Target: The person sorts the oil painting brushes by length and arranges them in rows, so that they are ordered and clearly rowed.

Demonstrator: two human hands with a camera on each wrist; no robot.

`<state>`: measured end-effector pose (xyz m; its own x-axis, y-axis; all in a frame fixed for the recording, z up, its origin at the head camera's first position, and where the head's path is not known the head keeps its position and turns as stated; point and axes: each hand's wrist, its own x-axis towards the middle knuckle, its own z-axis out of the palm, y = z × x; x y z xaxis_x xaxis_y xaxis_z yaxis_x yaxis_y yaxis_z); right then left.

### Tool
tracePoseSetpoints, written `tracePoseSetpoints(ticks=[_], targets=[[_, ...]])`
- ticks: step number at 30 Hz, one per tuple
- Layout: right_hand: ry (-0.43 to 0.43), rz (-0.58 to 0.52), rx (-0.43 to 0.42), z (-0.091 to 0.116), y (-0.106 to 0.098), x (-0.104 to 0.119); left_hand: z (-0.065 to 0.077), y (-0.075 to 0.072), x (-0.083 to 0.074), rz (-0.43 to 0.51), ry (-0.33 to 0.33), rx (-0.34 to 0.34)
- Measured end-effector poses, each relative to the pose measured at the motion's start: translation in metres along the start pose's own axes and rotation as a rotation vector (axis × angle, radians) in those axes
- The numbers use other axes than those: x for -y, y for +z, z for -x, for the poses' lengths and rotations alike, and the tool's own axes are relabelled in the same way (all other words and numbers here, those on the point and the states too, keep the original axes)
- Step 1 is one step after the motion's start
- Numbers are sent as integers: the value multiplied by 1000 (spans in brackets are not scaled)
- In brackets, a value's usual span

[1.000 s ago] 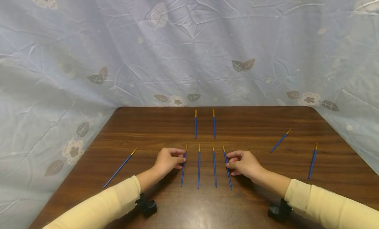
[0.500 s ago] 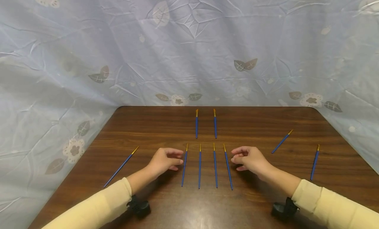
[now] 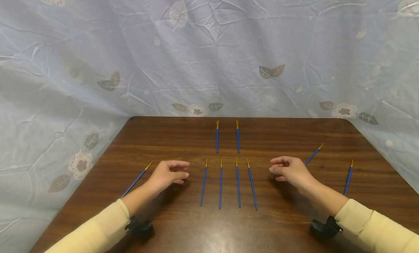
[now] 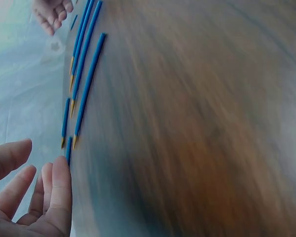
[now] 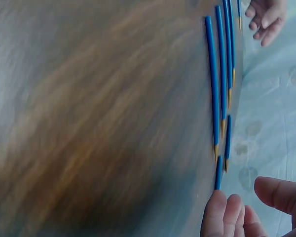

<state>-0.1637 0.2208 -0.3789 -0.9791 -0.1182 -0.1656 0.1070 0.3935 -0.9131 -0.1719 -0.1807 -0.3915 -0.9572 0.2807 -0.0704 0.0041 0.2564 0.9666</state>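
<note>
Nearest on the wooden bench (image 3: 183, 231) lies a row of four blue brushes (image 3: 228, 183), side by side with their yellow tips pointing away from the person. To the left of that row the left hand (image 3: 167, 174) hovers just above the bench, its fingers (image 3: 179, 165) loosely curled and slightly apart, holding nothing. To the right of the row the right hand (image 3: 289, 169) hovers likewise, fingers (image 3: 278, 160) relaxed and parted, gripping nothing. Neither hand touches the row.

Further left of the row, just past the left hand, a single slanted brush (image 3: 136, 179) lies on its own. Right of the row, a brush (image 3: 347, 177) lies near the bench edge, and another slanted one (image 3: 313, 153) shows just behind the right hand. Beyond the row, a pair of brushes (image 3: 227, 136) lies parallel. Past those, a pale blue flowered sheet (image 3: 209, 53) rises behind the bench.
</note>
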Motion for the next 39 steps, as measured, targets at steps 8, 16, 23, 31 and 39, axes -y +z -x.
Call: tracePoseSetpoints(ticks=[8, 16, 23, 31, 39], targets=[[4, 23, -42, 1, -17, -2, 11, -22, 1, -34, -6, -44], [1, 73, -79, 1, -37, -8, 23, -58, 6, -79, 33, -61], [2, 84, -133, -1, -56, -12, 32, -88, 14, -101, 67, -51], [-1, 133, -209, -3, -76, -25, 40, -115, 26, -140, 93, -104], [68, 146, -324, -7, -92, -39, 50, -143, 44, -227, 61, -133]])
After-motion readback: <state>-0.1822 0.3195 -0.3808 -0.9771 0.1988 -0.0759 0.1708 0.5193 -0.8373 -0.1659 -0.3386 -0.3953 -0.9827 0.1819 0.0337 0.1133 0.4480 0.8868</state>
